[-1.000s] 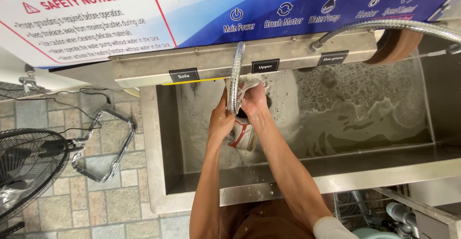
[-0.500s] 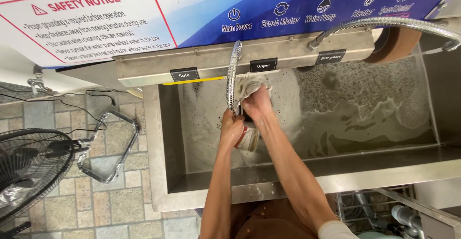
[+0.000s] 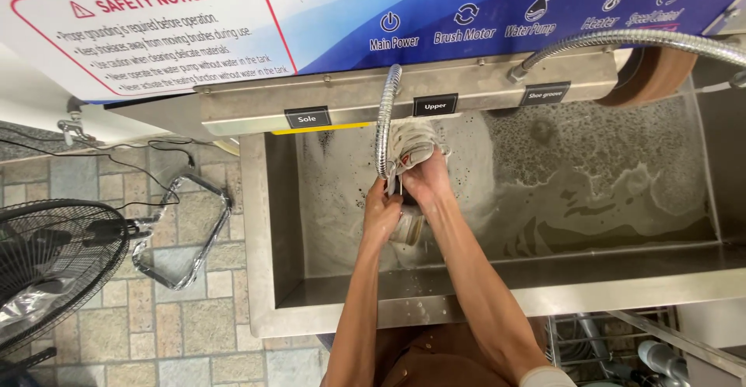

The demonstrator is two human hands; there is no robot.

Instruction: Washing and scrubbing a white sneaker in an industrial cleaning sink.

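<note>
Right fingers [image 3: 423,179]: clamped round a pale, soaked shoe [image 3: 412,144], toe pointing up and away from the wrist, up under the steel ledge of the machine.
Left fingers [image 3: 382,212]: closed low on the same shoe, just below and beside the right hand [image 3: 429,185]; exactly what they pinch is hidden, so that one stays unresolved.
Left hand [image 3: 381,216]: touching the right, both pressed together at the shoe's heel end.
Just changed: a second ago both hands sat lower in the tub with the shoe bunched between them; now the shoe has risen and stands out clearly above the knuckles, close against the hose.
What that means: by the look of it, the shoe is being brought up to the water outlet, so the washing seems to be mid-way rather than finished.
Beside the fingers: a ribbed metal hose [image 3: 385,123] hangs down, its end right at the shoe's left side.
Around the hands: a steel wash tub [image 3: 260,224], walls flecked with dirt, foamy water [image 3: 590,193] spreading off to the right.
Further out: a second flexible hose [image 3: 622,39] arcing above right; a black fan [image 3: 47,263] on the tiled floor [image 3: 93,325] far left.
</note>
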